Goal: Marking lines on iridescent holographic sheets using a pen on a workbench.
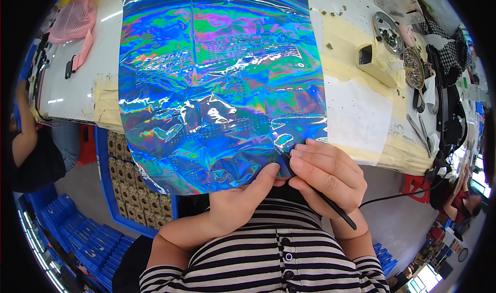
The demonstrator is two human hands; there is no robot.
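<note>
A large sheet of shiny blue iridescent film (222, 76) covers the middle of the table and hangs over its near edge. My left hand (237, 202) grips the film's lower edge, thumb on top and the other fingers hidden beneath. In my right hand (328, 176) are slim black tweezers (336, 210), pinched between thumb and fingers. Their tip meets the film near its lower right corner, close to my left thumb. Rows of small raised dots show on the film. Whether the tip holds anything is too small to tell.
White paper (359, 122) lies right of the film on the taped table (336, 45). Beyond it are a cardboard box (374, 65), round dishes of small parts (387, 32) and metal tweezers (417, 133). A pink mesh pouch (75, 21) is at left; a blue tray (111, 200) stands below.
</note>
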